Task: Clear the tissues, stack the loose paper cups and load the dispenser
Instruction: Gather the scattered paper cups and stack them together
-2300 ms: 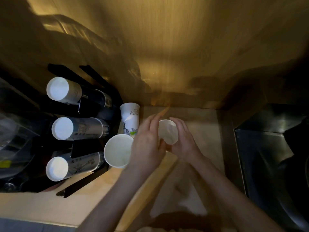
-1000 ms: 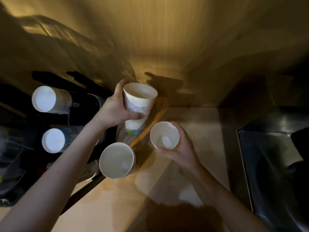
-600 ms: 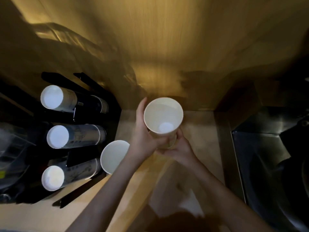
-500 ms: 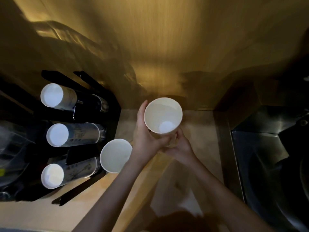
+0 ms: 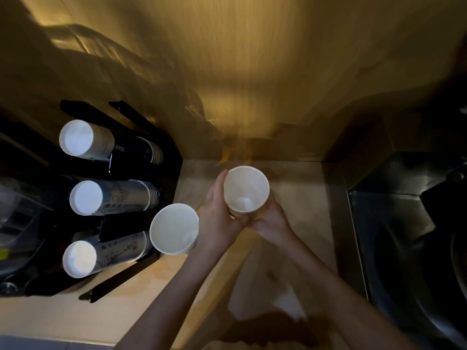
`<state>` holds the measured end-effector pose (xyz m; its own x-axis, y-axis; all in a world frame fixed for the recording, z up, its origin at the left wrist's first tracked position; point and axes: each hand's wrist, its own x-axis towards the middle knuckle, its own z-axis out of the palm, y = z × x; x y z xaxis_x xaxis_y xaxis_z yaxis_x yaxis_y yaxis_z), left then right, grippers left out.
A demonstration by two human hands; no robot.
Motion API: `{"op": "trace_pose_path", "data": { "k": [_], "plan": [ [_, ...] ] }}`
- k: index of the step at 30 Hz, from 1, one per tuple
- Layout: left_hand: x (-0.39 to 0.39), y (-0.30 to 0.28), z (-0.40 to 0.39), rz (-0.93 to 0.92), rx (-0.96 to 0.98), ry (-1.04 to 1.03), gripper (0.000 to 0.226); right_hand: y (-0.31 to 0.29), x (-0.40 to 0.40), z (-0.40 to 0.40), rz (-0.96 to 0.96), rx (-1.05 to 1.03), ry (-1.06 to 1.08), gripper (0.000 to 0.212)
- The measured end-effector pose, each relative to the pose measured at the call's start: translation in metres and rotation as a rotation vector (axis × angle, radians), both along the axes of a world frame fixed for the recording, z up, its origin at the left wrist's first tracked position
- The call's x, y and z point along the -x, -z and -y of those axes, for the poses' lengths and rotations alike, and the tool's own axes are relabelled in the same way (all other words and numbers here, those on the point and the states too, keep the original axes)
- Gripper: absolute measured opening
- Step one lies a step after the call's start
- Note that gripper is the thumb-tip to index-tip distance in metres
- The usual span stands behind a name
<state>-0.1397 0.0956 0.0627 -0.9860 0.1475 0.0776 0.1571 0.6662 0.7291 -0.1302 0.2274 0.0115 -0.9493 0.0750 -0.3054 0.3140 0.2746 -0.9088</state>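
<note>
Paper cup, upright with mouth upward, was held over the counter, clasped between left hand and right hand (fingers curled shut around its base), with another loose cup just beside the left hand.

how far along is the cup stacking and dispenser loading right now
Done: no tissues show on the counter, and the dispenser has three cup stacks. In hand: the left hand and right hand grip nested cups. Left: one loose cup stands by the dispenser, then loading the stack.
</note>
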Motion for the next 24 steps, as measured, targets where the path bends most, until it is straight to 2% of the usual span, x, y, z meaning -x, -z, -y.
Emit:
{"op": "trace_pose_path", "data": {
  "k": [3, 6, 10, 15, 19, 24],
  "plan": [
    [-0.001, 0.01, -0.005, 0.11, 0.021, 0.017, 0.092, -0.001, 0.0, 0.003, -0.03, 0.016, 0.133, 0.084],
    [-0.003, 0.015, -0.01, 0.192, 0.006, 0.026, 0.088, 0.003, -0.002, 0.002, -0.047, -0.096, 0.104, 0.086],
    [-0.002, 0.017, -0.008, 0.197, 0.0, 0.014, 0.08, -0.001, -0.002, -0.002, -0.036, -0.099, 0.097, 0.087],
    [-0.001, 0.01, -0.017, 0.17, 0.025, 0.12, 0.076, -0.012, -0.013, -0.018, -0.049, -0.179, 0.104, 0.091],
    [-0.009, 0.008, -0.042, 0.146, 0.041, 0.197, 0.079, -0.017, -0.035, -0.041, -0.061, -0.223, 0.184, 0.09],
    [-0.023, 0.008, -0.063, 0.236, 0.068, 0.265, 0.092, -0.015, -0.057, -0.058, -0.026, -0.253, 0.22, 0.09]
  ]
}}
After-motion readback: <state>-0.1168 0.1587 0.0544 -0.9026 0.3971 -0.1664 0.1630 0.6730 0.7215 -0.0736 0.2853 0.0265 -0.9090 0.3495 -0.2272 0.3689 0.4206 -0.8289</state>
